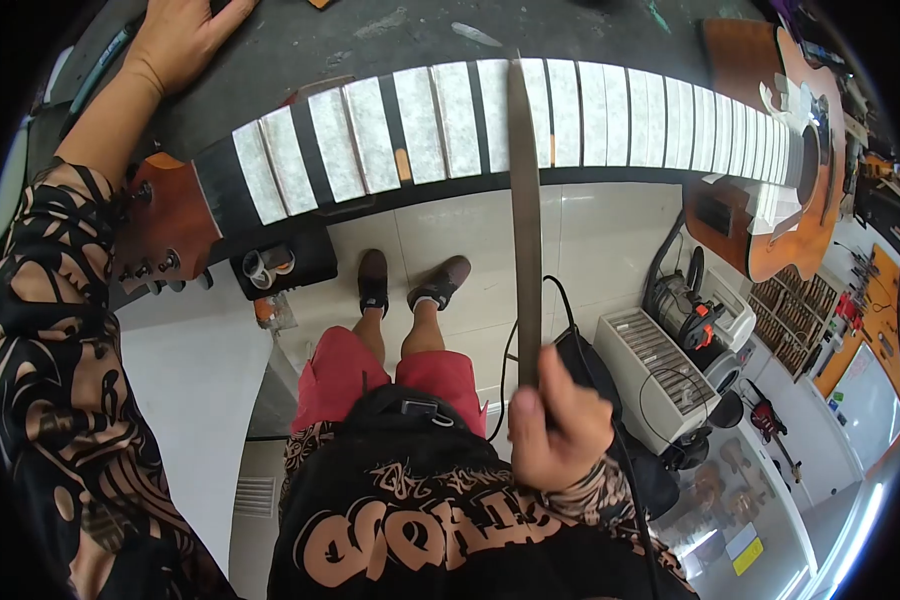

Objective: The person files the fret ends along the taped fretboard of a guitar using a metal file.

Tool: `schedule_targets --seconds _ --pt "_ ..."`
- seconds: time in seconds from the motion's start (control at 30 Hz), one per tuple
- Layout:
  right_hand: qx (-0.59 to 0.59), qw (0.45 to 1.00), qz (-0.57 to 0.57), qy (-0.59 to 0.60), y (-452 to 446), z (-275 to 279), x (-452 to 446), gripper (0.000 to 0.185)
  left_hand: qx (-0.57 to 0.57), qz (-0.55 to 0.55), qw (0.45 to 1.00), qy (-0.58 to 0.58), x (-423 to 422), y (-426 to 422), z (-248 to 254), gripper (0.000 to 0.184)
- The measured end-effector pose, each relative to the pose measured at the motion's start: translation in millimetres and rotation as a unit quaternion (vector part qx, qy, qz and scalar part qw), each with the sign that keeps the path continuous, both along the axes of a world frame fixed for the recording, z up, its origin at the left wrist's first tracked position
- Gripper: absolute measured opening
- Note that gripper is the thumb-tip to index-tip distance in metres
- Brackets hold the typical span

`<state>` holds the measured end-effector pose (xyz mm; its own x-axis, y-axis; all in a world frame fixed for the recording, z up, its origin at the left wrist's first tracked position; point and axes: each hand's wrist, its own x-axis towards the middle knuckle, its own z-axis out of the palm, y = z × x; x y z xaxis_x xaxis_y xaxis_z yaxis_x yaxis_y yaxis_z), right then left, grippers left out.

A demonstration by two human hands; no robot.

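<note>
An acoustic guitar lies across the workbench, its headstock [167, 218] at the left and its brown body [770, 150] at the right. Strips of pale tape [415, 122] cover the fretboard between the frets. My right hand [560, 425] is closed round the lower end of a long flat metal file [526, 240]. The file points away from me, and its far end overlaps the neck near the middle of the taped strips. At the upper left my left hand [185, 40] rests on the bench beyond the headstock, fingers partly cut off by the frame edge.
The grey workbench [570, 25] spans the top. Below the neck are a white surface [190, 370] at left and a black tray [310, 258] with small containers. A white slotted case [655, 375], cables and a vacuum-like machine [685, 300] stand at right.
</note>
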<state>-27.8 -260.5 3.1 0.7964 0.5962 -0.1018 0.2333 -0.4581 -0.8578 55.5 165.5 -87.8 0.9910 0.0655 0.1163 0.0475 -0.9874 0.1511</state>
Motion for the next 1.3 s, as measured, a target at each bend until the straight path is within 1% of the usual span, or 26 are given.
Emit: schedule_targets --seconds 0.03,0.07,0.13,0.2,0.27,0.3,0.37,0.47,0.53,0.57,0.6,0.67,0.73,0.8,0.97,1.2,1.27,1.3 --pt "0.032 0.998 -0.031 0.043 -13.5 -0.5 -18.3 0.043 -0.001 0.000 1.000 0.000 0.4 0.1 -0.3 0.054" --pt "0.036 0.998 -0.034 0.040 -16.6 1.8 -24.3 0.043 0.000 0.001 1.000 -0.001 0.4 -0.1 -0.1 0.054" --pt "-0.012 0.996 -0.054 0.070 -5.4 11.8 -19.5 0.045 -0.001 0.000 1.000 0.000 -0.2 -0.9 -0.1 0.054" --pt "0.001 0.999 -0.041 0.003 33.0 11.3 19.8 0.044 -0.003 0.003 1.000 0.003 1.1 -1.7 2.6 0.054" --pt "-0.042 0.996 -0.056 0.052 69.1 16.9 52.8 0.043 -0.003 0.001 1.000 0.000 -0.4 -1.3 2.0 0.054" --pt "-0.005 0.996 -0.071 0.062 80.2 11.6 63.3 0.045 -0.004 -0.002 1.000 -0.003 0.3 -1.0 1.1 0.054" --pt "0.029 0.993 -0.087 0.074 84.0 7.3 66.7 0.048 -0.005 -0.002 1.000 0.000 1.1 -2.4 2.6 0.054" --pt "0.045 0.990 -0.107 0.082 71.4 11.3 60.8 0.049 -0.008 0.002 1.000 -0.014 -0.6 -1.9 -2.5 0.053" --pt "0.012 0.983 -0.144 0.116 52.3 17.2 45.9 0.048 -0.008 -0.002 1.000 -0.029 -1.4 -1.0 -2.3 0.053" --pt "0.002 0.979 -0.158 0.126 41.3 17.6 39.9 0.048 -0.003 -0.005 1.000 -0.018 -0.5 -0.8 -0.2 0.053" --pt "0.010 0.991 -0.108 0.078 24.6 11.8 34.7 0.047 0.001 -0.008 1.000 -0.006 -0.5 -1.5 1.3 0.053" --pt "0.022 0.998 -0.059 0.028 3.8 6.4 19.1 0.047 0.003 -0.003 1.000 -0.005 0.0 -2.5 2.4 0.053" --pt "0.042 0.987 -0.111 0.104 -12.1 8.0 -1.4 0.048 0.003 0.001 1.000 0.003 -2.3 -2.7 0.0 0.053" --pt "0.054 0.987 -0.102 0.109 -23.5 4.9 -12.5 0.049 0.013 -0.016 1.000 -0.011 0.0 2.6 -0.3 0.053" --pt "0.097 0.985 -0.074 0.122 -29.7 -0.5 -21.6 0.051 0.011 -0.007 1.000 -0.002 1.0 -1.8 4.0 0.052" --pt "0.082 0.986 -0.073 0.124 -22.6 -7.6 -30.6 0.052 0.009 -0.008 1.000 -0.007 -0.9 0.0 2.7 0.052" --pt "0.099 0.991 -0.038 0.080 -22.8 -8.9 -30.7 0.047 0.006 -0.011 1.000 -0.007 -0.1 1.0 2.3 0.052" --pt "0.091 0.992 -0.038 0.073 -22.8 -6.1 -32.0 0.046 0.007 -0.011 1.000 -0.010 -0.4 1.3 1.5 0.052"
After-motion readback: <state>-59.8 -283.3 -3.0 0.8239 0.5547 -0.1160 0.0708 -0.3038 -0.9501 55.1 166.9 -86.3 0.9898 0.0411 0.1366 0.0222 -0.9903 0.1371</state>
